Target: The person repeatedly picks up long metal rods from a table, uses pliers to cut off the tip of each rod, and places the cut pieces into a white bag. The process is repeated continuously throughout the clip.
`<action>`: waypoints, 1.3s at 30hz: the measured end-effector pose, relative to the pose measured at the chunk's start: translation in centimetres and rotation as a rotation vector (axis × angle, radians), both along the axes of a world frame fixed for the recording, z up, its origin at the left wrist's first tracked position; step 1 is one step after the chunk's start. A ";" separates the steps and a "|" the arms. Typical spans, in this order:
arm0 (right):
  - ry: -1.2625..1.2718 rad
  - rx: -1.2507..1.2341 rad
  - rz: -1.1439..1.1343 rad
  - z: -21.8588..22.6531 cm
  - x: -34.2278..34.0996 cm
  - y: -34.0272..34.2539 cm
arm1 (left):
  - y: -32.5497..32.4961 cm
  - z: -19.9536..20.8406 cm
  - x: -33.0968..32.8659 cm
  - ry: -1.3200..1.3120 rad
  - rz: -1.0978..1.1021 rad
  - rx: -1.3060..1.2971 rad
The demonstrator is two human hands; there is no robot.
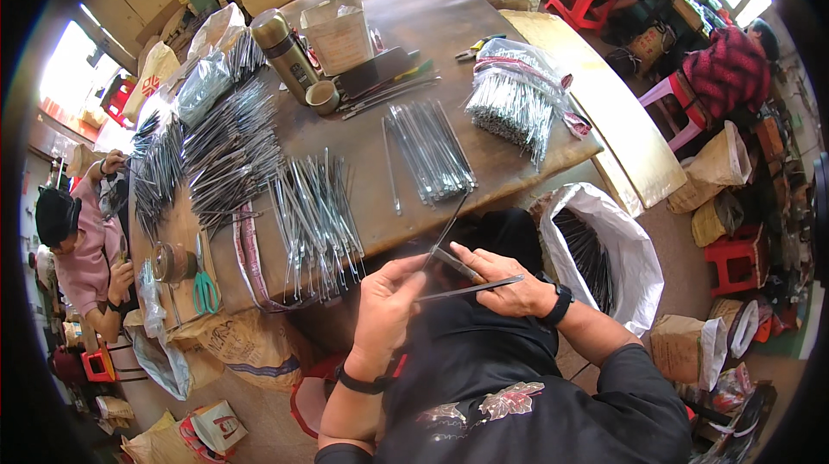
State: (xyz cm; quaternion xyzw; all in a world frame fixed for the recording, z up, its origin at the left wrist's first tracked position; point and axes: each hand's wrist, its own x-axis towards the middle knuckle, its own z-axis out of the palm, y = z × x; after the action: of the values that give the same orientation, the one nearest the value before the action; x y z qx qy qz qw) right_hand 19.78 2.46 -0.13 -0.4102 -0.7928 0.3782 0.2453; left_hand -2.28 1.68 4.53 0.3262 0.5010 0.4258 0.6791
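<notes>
Just off the table's near edge, my left hand pinches a thin dark metal rod that slants up toward the table. My right hand is closed on a flat tool with a brownish, wood-like part; its far end meets the rod close to my left fingertips. A long dark strip also runs between the hands, passing by my right fingers; whether it belongs to the tool I cannot tell. Nearest on the table lie a neat row of metal rods and a looser pile of rods.
More rods are heaped at the left. A thermos, a cup, pliers and a bagged rod bundle stand farther back. Green-handled scissors lie left. A white sack with dark rods is at my right. Co-workers sit around.
</notes>
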 end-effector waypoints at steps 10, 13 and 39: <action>0.089 -0.019 -0.045 0.4 -0.4 -0.1 | -0.2 0.0 -0.4 -0.006 -0.020 0.014; 0.123 -0.003 -0.061 0.4 -0.3 -0.4 | -0.3 0.0 -0.4 0.003 -0.020 0.015; 0.253 -0.415 -0.112 1.5 -1.1 -0.3 | 1.4 -1.1 -7.5 1.057 0.314 0.531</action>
State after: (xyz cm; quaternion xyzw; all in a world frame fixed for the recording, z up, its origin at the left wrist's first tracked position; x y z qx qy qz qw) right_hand 18.68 2.18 1.41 -0.4445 -0.6373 0.5669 0.2737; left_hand -9.77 3.04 3.38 0.5735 0.6890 0.4118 0.1635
